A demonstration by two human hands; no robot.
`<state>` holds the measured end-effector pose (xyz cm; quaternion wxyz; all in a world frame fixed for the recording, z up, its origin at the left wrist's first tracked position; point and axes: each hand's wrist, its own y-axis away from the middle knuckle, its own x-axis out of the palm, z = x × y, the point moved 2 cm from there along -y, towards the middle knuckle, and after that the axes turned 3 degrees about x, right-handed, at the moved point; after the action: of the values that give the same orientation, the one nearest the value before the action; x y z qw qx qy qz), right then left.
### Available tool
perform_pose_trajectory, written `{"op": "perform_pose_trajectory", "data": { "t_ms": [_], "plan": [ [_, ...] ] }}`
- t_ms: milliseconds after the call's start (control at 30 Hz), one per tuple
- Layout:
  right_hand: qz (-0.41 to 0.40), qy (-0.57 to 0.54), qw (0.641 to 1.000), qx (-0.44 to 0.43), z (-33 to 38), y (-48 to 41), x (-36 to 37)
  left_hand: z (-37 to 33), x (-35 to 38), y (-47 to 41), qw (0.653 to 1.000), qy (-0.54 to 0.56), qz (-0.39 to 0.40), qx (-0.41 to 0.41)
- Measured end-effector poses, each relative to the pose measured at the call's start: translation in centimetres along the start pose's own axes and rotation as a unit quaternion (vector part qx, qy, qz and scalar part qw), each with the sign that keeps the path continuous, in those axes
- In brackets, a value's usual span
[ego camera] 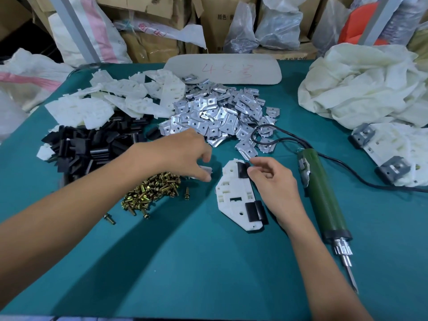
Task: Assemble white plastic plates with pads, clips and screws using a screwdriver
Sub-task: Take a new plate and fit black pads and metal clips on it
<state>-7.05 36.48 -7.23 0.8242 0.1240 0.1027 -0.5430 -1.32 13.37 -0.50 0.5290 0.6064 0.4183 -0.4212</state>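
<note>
On the teal table (208, 262), left of the idle electric screwdriver (324, 195), the white plastic plate (234, 200) lies flat. The right hand (275, 181) pinches the upper black pad (242, 170) on it, best pressed fully square before the left hand (183, 156) brings the pale piece (205, 169) it grips (a metal clip, probably).

Teal-covered table (208, 262) filling the lower frame, stacked cardboard boxes (148, 42) along the top, clear plastic bags (275, 26) upper right, woven sack (76, 31) upper left
</note>
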Motion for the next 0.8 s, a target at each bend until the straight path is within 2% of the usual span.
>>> {"op": "perform_pose_trajectory", "data": {
  "t_ms": [100,367,533,600,733,800],
  "plan": [
    [-0.002,-0.002,1.0,0.0,0.0,0.0,0.0,-0.5,1.0,-1.2,1.0,0.002,0.023,0.019],
    [-0.002,0.002,1.0,-0.003,-0.3,-0.2,0.0,1.0,1.1,-3.2,0.992,0.099,0.077,-0.006],
    [0.005,0.0,1.0,-0.002,-0.3,-0.2,0.0,0.9,1.1,-3.3,0.988,0.131,0.083,-0.021],
    [0.005,-0.002,1.0,-0.002,-0.3,-0.2,0.0,0.7,0.8,-3.0,0.986,0.15,0.07,-0.02],
    [0.002,-0.007,1.0,0.002,-0.3,-0.2,0.0,0.6,-0.6,-1.0,0.978,0.207,-0.018,-0.003],
    [0.003,-0.007,1.0,0.002,-0.3,-0.1,0.0,1.0,-0.9,0.5,0.976,0.215,-0.039,0.003]
  ]
}}
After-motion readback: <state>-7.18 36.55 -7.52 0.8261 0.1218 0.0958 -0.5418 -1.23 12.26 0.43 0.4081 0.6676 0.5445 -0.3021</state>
